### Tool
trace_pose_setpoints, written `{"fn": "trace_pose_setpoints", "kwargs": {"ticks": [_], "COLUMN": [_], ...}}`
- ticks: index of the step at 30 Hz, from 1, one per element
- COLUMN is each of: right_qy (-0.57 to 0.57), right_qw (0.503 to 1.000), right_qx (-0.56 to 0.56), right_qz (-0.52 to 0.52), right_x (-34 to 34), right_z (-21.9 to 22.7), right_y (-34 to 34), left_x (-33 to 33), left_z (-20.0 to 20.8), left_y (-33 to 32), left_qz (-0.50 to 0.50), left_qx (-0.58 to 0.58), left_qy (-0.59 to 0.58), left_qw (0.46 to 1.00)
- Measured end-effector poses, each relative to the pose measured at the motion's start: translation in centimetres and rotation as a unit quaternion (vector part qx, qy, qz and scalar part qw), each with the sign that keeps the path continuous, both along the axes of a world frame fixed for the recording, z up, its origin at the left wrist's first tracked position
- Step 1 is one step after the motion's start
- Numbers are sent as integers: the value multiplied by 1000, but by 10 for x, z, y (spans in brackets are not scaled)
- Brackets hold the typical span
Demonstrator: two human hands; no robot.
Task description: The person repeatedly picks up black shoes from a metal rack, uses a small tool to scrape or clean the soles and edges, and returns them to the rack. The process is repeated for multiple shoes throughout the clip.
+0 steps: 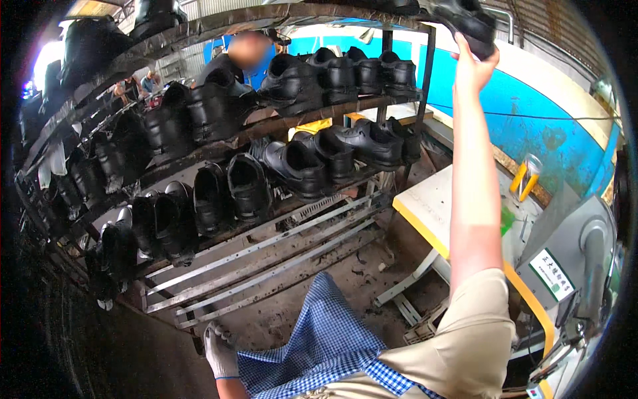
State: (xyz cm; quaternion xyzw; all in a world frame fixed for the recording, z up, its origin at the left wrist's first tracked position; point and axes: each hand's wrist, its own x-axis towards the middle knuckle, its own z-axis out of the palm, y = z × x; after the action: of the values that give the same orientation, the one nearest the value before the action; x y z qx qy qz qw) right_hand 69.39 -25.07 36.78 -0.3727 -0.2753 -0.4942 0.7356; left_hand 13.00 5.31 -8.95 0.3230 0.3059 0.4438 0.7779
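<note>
— Gripping a black shoe (465, 20), the right hand (475, 63) is stretched high overhead, fingers closed around the heel end, level with the top tier of the metal rack (266, 249). The shoe sits at the rack's upper right corner, touching or just above the top shelf; I cannot tell which.

— And the other hand?

— The left hand (221, 352) wears a white glove and hangs low, below the rack's bottom rails. It holds nothing that I can see, and whether the fingers are curled or loose is hard to tell from this angle.

— How full is the rack?

— Judging by what shows, fairly full. The second tier (319, 76) carries a row of black shoes, the third tier (332, 156) another row, and more pairs (193, 206) trail off toward the rack's left end. The lowest rails (266, 266) are bare slats with nothing on them. So I would say most of the loading is done and the bottom level is what remains, though the top shelf is only partly in view.

— Anything else near it?

— Right of the rack stands a white table with a yellow edge (432, 206), and beyond that a grey machine (578, 246). Behind the rack another person (226, 63) is at work. A blue checked apron (325, 339) hangs in front of the rack's base.
</note>
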Motion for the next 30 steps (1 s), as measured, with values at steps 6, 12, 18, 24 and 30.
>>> {"fn": "trace_pose_setpoints", "kwargs": {"ticks": [6, 12, 18, 24, 30], "right_qy": [144, 200, 235, 218, 82], "right_qw": [989, 953, 933, 954, 983], "right_qx": [-13, -193, -243, -204, -114], "right_qz": [38, 122, 128, -21, -119], "right_x": [78, 105, 143, 150, 101], "right_z": [58, 69, 77, 62, 50], "right_y": [0, 20, 27, 38, 71], "left_x": [5, 14, 14, 23, 25], "left_z": [13, 8, 2, -13, -7], "left_y": [-11, -25, -28, -30, -39], "left_qz": [9, 57, -8, -20, 6], "left_qx": [0, -63, -97, -90, -46], "left_qy": [10, 21, -28, 21, 140], "left_qw": [1000, 996, 995, 996, 989]}}
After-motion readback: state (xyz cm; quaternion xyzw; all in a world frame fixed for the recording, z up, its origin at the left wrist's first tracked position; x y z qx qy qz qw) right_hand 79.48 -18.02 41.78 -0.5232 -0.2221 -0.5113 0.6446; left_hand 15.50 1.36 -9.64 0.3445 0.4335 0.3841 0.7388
